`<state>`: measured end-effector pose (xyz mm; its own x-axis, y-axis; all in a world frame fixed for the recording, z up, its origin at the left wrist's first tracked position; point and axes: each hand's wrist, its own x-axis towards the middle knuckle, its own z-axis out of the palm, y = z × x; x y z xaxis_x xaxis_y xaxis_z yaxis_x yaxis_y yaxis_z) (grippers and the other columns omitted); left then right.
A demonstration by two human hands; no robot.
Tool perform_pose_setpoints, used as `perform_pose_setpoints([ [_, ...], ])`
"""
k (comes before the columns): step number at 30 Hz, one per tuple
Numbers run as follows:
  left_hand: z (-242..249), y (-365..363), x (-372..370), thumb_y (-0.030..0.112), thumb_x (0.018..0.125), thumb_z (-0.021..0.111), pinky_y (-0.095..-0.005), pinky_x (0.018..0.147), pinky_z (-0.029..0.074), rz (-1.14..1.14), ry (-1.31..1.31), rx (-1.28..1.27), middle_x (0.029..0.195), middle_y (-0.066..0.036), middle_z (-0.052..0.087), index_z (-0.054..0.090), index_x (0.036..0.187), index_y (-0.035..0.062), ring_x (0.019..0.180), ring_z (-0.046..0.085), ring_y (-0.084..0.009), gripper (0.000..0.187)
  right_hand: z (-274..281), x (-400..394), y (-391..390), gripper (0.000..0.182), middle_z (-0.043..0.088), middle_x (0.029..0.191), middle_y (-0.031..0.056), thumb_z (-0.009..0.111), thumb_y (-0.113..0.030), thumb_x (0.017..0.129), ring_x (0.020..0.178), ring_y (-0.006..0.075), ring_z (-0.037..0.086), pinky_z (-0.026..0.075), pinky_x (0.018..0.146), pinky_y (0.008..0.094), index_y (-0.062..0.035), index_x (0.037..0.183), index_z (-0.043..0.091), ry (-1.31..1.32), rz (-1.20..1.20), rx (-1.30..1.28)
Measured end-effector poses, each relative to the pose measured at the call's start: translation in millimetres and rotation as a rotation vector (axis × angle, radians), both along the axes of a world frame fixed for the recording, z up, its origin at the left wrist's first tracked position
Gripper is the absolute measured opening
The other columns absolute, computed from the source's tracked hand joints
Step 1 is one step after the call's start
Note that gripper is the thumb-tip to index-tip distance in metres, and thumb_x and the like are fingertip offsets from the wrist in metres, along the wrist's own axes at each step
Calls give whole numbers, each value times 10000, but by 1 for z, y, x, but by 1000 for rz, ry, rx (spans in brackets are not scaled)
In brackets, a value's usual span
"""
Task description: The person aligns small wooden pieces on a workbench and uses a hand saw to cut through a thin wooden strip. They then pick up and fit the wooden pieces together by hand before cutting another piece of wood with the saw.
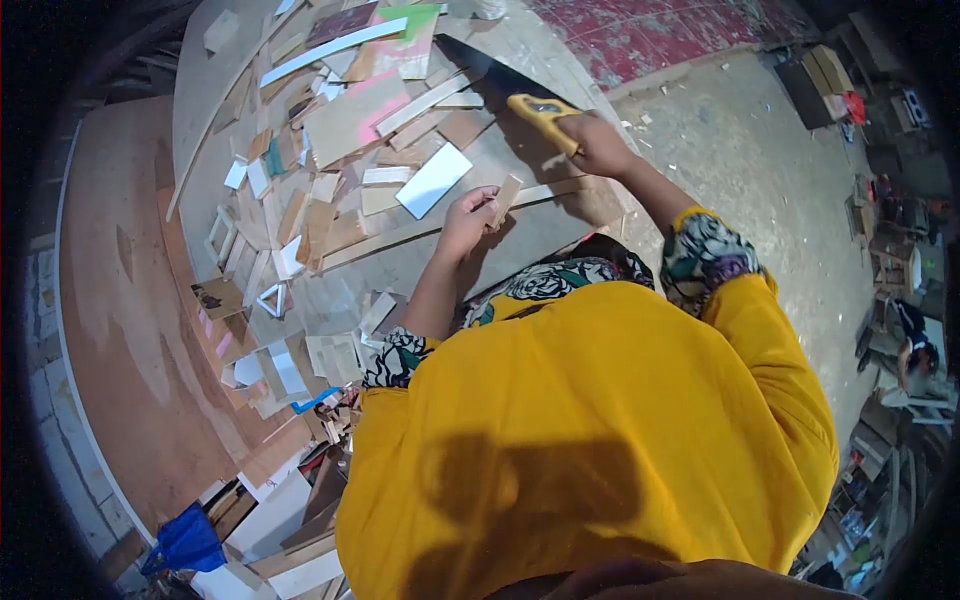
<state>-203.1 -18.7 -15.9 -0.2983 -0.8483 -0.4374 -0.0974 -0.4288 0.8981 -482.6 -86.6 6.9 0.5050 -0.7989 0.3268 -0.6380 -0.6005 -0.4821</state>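
Head view — right hand (597, 145) gripping handsaw (505, 88) (yellow handle), left hand (468, 220) pinching wood strip (506, 198).

Wood offcuts (330, 150) crowd the left; bare board (520, 235) near hands seems passable.

A dusty concrete floor (760, 170) strewn with wood chips meets a worn red patch (650, 30), with cluttered stacked goods (890, 230) along the right edge under daylight.
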Motion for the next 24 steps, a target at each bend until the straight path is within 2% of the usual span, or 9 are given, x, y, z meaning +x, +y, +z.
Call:
perform_pose_setpoints([
  [3,6,5,-11,125,860,536,-212,572,439,1,58,78,885,-39,619,573,1131,13,668,547,-82,295,-17,1,-6,244,560,914,125,651,-211,669,875,332,557,443,735,423,-66,832,544,171,105,-35],
  [7,10,9,-27,129,853,547,-188,555,418,59,-45,46,820,-27,618,603,1114,19,625,533,-69,289,-6,0,-7,361,550,908,129,688,-202,644,891,321,545,432,774,419,-68,961,577,355,133,205],
  [10,3,7,-42,132,831,561,-216,572,439,9,-219,-77,776,-49,642,638,1045,1,639,562,-89,262,21,0,22,443,576,1026,144,687,-191,661,949,339,551,452,808,401,-64,1072,585,-82,235,224],
  [14,12,6,-72,134,806,575,-254,618,460,-48,-374,-237,763,-74,664,647,1007,-11,686,591,-111,258,-2,-4,56,330,585,989,140,664,-158,704,927,320,561,460,793,389,-71,1018,607,-22,295,221],
  [17,8,7,-84,141,803,572,-288,660,472,-69,-355,-267,803,-107,677,647,1009,9,710,624,-173,256,-18,-21,69,183,588,904,120,633,-179,717,848,315,584,478,728,383,-83,871,614,-57,171,342],
  [19,11,6,-86,140,788,574,-329,750,471,70,-584,-265,882,-113,670,664,993,53,805,622,-243,241,-28,-32,76,173,575,858,115,639,-189,708,798,322,576,478,713,398,-91,849,614,-64,-129,238],
  [20,9,5,-84,140,788,574,-329,750,471,75,-585,-260,882,-113,670,664,993,53,805,622,-243,241,-33,-37,77,169,564,837,105,647,-196,698,799,310,565,478,702,402,-92,828,616,-72,-169,173],
  [22,3,5,-78,147,756,587,-381,845,445,27,-919,-647,988,-110,643,673,972,84,935,574,-303,242,-34,-42,77,199,568,855,97,654,-189,703,816,297,564,481,698,388,-97,876,621,-44,-139,155],
  [24,-2,6,-77,164,735,603,-393,873,428,-7,-943,-657,1016,-99,632,674,969,92,973,552,-304,255,-36,-43,77,234,572,874,89,661,-183,708,833,285,562,484,694,374,-102,924,625,-19,-110,132],
])
